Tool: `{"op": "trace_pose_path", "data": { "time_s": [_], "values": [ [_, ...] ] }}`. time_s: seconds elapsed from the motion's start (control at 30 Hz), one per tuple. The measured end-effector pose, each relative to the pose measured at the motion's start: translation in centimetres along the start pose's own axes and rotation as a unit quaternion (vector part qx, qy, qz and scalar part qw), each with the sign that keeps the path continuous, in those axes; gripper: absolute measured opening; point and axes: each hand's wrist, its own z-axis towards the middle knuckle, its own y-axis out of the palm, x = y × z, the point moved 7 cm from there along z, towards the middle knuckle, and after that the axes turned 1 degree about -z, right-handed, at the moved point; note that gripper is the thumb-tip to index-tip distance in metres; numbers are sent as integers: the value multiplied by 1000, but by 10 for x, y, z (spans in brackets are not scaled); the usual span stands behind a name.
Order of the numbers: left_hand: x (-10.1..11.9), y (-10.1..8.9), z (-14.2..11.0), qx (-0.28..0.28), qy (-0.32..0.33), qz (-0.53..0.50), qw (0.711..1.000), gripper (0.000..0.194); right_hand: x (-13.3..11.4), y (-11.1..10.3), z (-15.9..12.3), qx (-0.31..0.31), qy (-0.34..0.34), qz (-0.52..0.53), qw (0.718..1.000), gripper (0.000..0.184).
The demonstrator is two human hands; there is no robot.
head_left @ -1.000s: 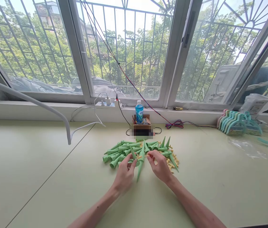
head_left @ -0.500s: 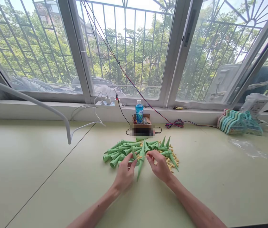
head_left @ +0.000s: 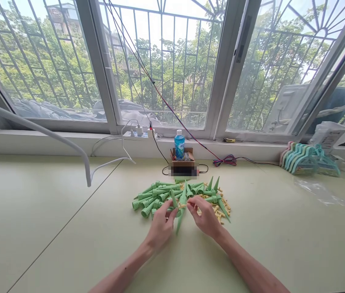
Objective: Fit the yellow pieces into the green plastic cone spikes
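Through the head camera I have my left hand [head_left: 161, 223] curled around a green spike [head_left: 174, 198], its point up. My right hand [head_left: 205, 216] is pinched narrow, thumb and forefinger at the right end of a small yellow peg [head_left: 182, 206] between the two hands; I cannot tell whether that peg sits in the spike.

Just beyond my hands, a heap of green spikes [head_left: 148, 202] spreads left and right over the pale surface [head_left: 68, 248], with loose yellow pegs [head_left: 222, 213] at its near right side. On the far side of the heap I see a cardboard box [head_left: 187, 162] with a blue bottle [head_left: 179, 147] standing upright at it. To the right of the box lies a coiled cable [head_left: 225, 160], and at the far right, a row of plastic hangers [head_left: 302, 160] with a clear bag [head_left: 321, 193] on their near side.
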Motion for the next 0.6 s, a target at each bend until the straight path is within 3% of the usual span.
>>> {"op": "trace_pose_path", "data": {
  "time_s": [0.6],
  "values": [
    [-3, 5, 0, -37, 4, -6, 999, 37, -4, 3, -1, -32, -19, 7, 999, 11]
  ]
}}
